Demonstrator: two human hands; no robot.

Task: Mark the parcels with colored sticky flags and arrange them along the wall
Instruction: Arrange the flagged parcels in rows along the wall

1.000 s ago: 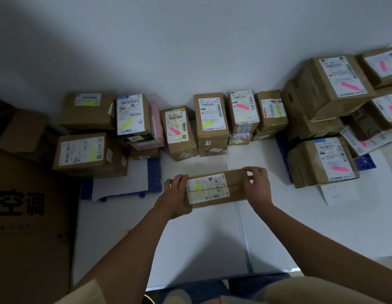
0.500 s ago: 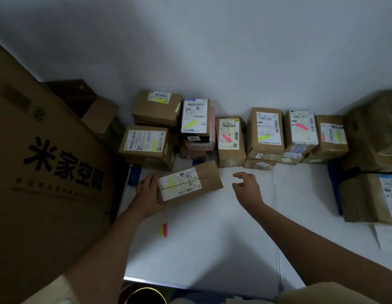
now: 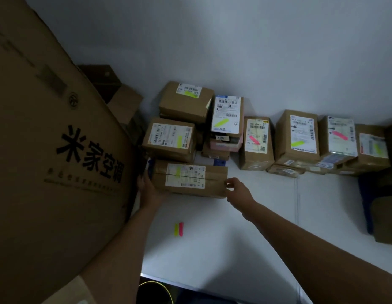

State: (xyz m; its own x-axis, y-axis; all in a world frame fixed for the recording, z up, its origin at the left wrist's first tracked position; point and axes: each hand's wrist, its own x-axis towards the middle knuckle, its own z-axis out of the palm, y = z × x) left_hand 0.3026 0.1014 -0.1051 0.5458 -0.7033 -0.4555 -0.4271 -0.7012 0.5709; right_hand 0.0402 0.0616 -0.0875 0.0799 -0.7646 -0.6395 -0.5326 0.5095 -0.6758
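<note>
Head view, parcel: a long flat cardboard box (image 3: 189,180) with a white label and a yellow flag on top, lying on the white floor (image 3: 212,238) at the left end of the row, just in front of the stacked parcels (image 3: 171,139) and beside the big printed carton (image 3: 48,161).
Head view, left hand: the left hand (image 3: 148,189) cups the box's left end, fingers partly hidden behind the edge, seemingly curled round it.
Head view, right hand: the right hand (image 3: 236,188) sits at the box's right end, thumb and fingertips at the corner; whether it pinches or only touches, I cannot tell.
Head view, wall row: more flagged parcels (image 3: 297,137) stand along the wall (image 3: 256,62), some yellow, some pink.
Head view, spare flags: a yellow and pink pair of sticky flags (image 3: 178,229) lies on the floor, apart from the box.
Handling: likely light and stiff; plain cardboard gives fair grip, though the tape band looks slicker.
Where to hold: the two short ends, as the hands sit, so the long box stays level and the label faces up.
Risk: pushing one end alone would probably swing it askew against the stack.
</note>
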